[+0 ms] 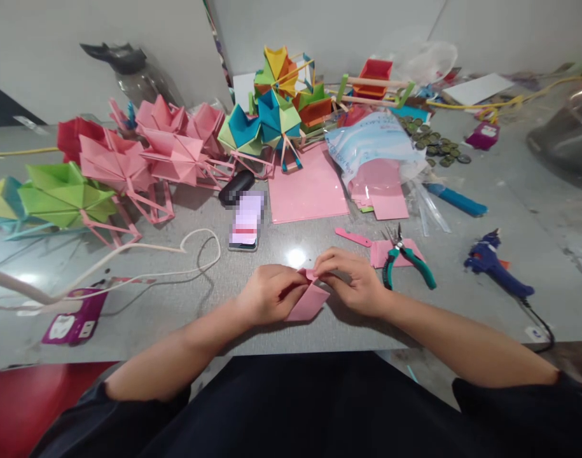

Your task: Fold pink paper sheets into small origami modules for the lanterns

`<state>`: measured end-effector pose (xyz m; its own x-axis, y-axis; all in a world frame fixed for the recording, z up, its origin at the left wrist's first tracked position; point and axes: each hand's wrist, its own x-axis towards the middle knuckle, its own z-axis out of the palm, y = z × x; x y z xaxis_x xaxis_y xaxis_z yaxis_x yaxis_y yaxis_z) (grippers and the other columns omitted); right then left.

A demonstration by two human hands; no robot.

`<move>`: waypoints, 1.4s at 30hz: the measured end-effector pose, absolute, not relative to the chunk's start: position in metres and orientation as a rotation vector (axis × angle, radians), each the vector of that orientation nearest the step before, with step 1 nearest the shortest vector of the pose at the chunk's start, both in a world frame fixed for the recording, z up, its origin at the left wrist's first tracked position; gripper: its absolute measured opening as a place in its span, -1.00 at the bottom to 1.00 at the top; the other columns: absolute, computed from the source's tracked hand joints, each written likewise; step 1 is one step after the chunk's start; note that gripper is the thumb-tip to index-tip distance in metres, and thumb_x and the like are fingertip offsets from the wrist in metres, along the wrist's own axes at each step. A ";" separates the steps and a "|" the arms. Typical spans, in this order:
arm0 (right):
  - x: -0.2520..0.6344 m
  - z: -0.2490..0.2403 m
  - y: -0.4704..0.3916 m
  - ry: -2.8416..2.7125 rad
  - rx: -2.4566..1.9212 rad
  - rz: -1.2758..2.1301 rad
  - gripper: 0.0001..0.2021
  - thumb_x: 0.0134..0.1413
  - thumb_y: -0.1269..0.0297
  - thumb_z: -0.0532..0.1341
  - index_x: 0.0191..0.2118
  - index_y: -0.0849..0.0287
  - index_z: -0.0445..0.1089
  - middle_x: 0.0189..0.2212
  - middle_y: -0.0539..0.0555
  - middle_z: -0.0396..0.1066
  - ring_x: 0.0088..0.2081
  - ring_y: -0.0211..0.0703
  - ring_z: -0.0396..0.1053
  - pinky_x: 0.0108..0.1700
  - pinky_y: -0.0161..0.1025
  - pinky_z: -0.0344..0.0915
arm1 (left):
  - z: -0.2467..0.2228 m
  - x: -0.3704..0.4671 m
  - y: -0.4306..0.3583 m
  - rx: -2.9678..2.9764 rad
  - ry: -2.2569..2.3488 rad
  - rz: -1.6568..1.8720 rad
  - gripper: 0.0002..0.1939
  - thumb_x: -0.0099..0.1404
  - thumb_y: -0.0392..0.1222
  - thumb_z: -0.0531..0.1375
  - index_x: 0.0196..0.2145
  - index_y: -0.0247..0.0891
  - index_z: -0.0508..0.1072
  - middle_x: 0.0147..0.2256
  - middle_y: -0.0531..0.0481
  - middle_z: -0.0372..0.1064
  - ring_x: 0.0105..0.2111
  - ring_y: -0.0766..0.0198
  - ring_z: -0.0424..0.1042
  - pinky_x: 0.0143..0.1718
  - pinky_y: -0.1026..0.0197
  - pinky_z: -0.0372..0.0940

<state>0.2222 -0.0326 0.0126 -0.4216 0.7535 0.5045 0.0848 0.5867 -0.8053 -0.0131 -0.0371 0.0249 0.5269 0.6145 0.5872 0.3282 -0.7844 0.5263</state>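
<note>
A small folded piece of pink paper is between my hands, just above the table's front edge. My left hand pinches its left side with thumb and fingers. My right hand pinches the top corner of the same paper, its fingertips close to those of the left. Right of my right hand, green-handled pliers lie open over a small stack of pink paper. A pink cutter rests just behind my right hand. Large pink sheets lie farther back on the table.
Folded paper models, pink, green and multicoloured, line the back left. A phone lies behind my left hand. A white cable loops at left. Toward the right are a blue glue gun, coins and a plastic bag.
</note>
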 end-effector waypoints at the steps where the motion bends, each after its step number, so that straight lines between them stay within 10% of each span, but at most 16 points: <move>1: 0.222 0.012 -0.033 -1.870 -0.679 0.894 -0.82 0.47 0.41 0.23 -0.08 0.02 0.58 -0.20 0.07 0.57 -0.15 -0.14 0.56 -0.08 -0.14 0.54 | 0.025 -0.014 -0.037 2.422 0.778 1.125 -0.86 0.50 -0.32 0.20 -0.20 -0.25 0.57 -0.42 -0.01 0.60 -0.47 0.28 0.57 -0.37 0.26 0.43; 15: 0.225 0.012 -0.033 -1.782 -0.837 0.873 -0.95 0.37 0.34 0.34 -0.16 0.04 0.54 -0.31 0.05 0.61 -0.29 -0.12 0.56 -0.20 -0.14 0.53 | 0.019 -0.020 -0.032 2.493 0.650 1.064 -0.67 0.58 -0.32 0.12 0.23 -0.17 0.42 -0.29 -0.01 0.65 -0.44 0.27 0.59 -0.39 0.26 0.42; 28: 0.223 0.014 -0.032 -1.872 -0.752 0.971 -0.89 0.43 0.29 0.33 -0.21 0.04 0.58 -0.34 0.03 0.55 -0.29 -0.14 0.49 -0.19 -0.14 0.46 | 0.019 -0.019 -0.037 2.405 0.688 1.062 -0.83 0.57 -0.30 0.12 0.04 -0.19 0.47 -0.32 0.00 0.62 -0.43 0.25 0.59 -0.38 0.24 0.42; 34: 0.223 0.018 -0.034 -1.823 -0.783 0.966 -0.87 0.37 0.36 0.32 -0.26 0.07 0.57 -0.38 0.01 0.53 -0.33 -0.16 0.45 -0.22 -0.15 0.42 | 0.025 -0.022 -0.039 2.286 0.783 0.999 -0.64 0.62 0.08 0.14 0.03 -0.26 0.54 -0.27 -0.12 0.67 -0.34 0.17 0.66 -0.29 0.17 0.50; 42: 0.222 0.021 -0.035 -1.839 -0.712 1.081 -0.86 0.37 0.27 0.35 -0.29 0.06 0.55 -0.40 0.00 0.53 -0.36 -0.16 0.44 -0.24 -0.14 0.41 | 0.034 -0.015 -0.043 2.242 0.860 0.993 -0.76 0.56 -0.15 0.23 -0.24 -0.24 0.64 -0.42 -0.01 0.64 -0.47 0.27 0.60 -0.38 0.26 0.43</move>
